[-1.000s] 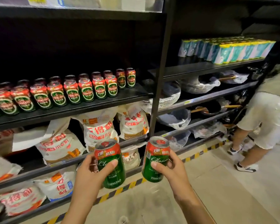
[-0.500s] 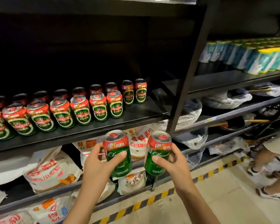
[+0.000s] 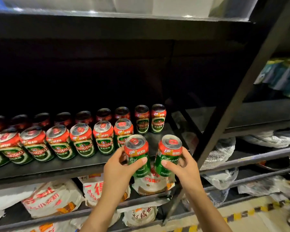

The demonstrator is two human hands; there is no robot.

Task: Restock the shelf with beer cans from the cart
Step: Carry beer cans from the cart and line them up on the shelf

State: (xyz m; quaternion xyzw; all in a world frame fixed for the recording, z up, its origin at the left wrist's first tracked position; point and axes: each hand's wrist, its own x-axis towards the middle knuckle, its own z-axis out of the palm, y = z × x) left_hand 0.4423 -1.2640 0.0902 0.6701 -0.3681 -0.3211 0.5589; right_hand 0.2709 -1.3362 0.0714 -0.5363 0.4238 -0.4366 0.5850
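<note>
My left hand (image 3: 120,169) grips a red-and-green beer can (image 3: 137,153). My right hand (image 3: 182,166) grips a second, matching beer can (image 3: 168,153). Both cans are held upright, side by side, just in front of the black shelf (image 3: 57,166), at its right end. Two rows of the same cans (image 3: 84,139) stand on that shelf; the back row (image 3: 141,118) is in shadow. A bare stretch of shelf lies right of the front row, behind the cans I hold.
A black upright post (image 3: 233,104) slants just right of my right hand. Below the can shelf lie white printed bags (image 3: 52,198). Right of the post, shelves carry plastic-wrapped goods (image 3: 223,151) and blue-green packs (image 3: 281,76). Yellow-black tape (image 3: 241,215) edges the floor.
Both hands have raised the two cans from the level of the bag shelf up to the can shelf. The view moved closer and turned left, so the other person has left it.
</note>
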